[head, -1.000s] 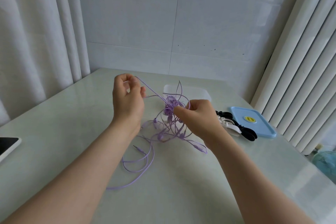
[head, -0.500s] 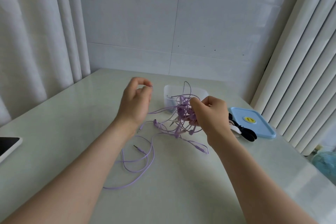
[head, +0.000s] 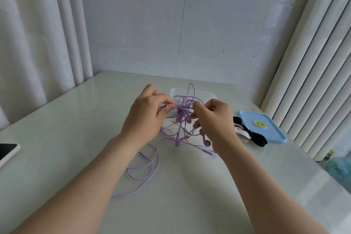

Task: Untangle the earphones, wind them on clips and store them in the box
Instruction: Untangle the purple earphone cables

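A knot of purple earphones [head: 182, 114] hangs between my hands, just above the pale table [head: 76, 138]. My left hand [head: 146, 118] pinches strands at the knot's left side. My right hand [head: 214, 118] pinches strands at its right side. Earbuds dangle below the knot, and a loose loop of cable with a jack plug [head: 141, 154] trails on the table toward me. The clear box [head: 191, 93] stands right behind the knot, partly hidden. Black and white clips [head: 248, 135] lie to the right of my right hand.
A blue lid [head: 264, 129] with a yellow sticker lies at the right, beside the clips. A phone [head: 7, 152] sits at the table's left edge. Curtains hang at left and right, and a tiled wall stands behind the table.
My left hand moved right, back to the knot, and took hold of strands. The right hand shifted slightly left; both hands now meet at the knot.
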A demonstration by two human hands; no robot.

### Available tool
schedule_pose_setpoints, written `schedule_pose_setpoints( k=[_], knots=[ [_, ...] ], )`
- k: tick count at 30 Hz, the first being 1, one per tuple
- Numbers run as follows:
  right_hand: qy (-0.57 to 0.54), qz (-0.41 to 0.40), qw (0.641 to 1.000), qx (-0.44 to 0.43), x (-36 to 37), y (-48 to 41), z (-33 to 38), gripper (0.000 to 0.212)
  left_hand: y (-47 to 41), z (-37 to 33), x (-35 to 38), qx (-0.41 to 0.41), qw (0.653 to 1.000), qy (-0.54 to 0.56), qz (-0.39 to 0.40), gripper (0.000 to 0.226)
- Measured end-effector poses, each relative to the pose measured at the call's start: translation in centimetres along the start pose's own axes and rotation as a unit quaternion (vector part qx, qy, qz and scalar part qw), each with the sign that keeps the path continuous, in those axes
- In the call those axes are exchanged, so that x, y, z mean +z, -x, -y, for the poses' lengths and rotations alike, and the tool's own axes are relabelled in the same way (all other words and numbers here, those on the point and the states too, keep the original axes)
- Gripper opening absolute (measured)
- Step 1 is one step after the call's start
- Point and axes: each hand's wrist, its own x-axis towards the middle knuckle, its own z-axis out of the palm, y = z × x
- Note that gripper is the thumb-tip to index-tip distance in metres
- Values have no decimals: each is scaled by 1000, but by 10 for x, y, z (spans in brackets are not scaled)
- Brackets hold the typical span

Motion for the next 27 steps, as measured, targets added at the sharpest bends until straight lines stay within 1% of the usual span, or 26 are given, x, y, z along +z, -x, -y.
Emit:
schedule_pose_setpoints(
  k=[3,6,8,10,12,15,17,19,21,23,24,26,27],
  knots=[
    [25,11,999,21,-2,1,1,17,0,-3,2,4,999,33,-26,7],
    [47,38,998,26,-4,1,1,13,-1,-6,1,4,997,54,-47,5],
    [74,38,996,12,-4,0,0,15,0,-7,0,3,997,57,-47,6],
    [115,17,993,-12,-3,-1,-4,23,0,-6,0,-4,996,65,-55,8],
    [148,-1,989,-19,-2,-3,-7,27,0,-4,-2,-17,994,72,-77,10],
    [153,3,988,-13,-3,-5,-9,19,-1,-3,-1,-55,991,71,-102,9],
    [160,-8,987,-29,-1,-7,-10,16,0,-5,1,-88,987,85,-102,12],
    [185,-16,980,-72,0,-7,-12,25,-2,-6,2,-121,978,138,-102,14],
    [191,11,972,-138,2,-9,-15,38,-4,-6,1,-145,969,180,-91,14],
    [194,41,955,-222,4,-10,-17,48,-4,-6,0,-142,969,192,-58,13],
    [196,44,945,-260,5,-9,-17,52,-4,-6,-1,-131,973,186,-39,12],
    [186,37,934,-304,9,-5,-16,51,-2,-7,-1,-113,981,160,-16,10],
    [177,34,934,-309,11,-3,-14,44,-2,-8,-1,-105,983,152,-13,9]
  ],
)
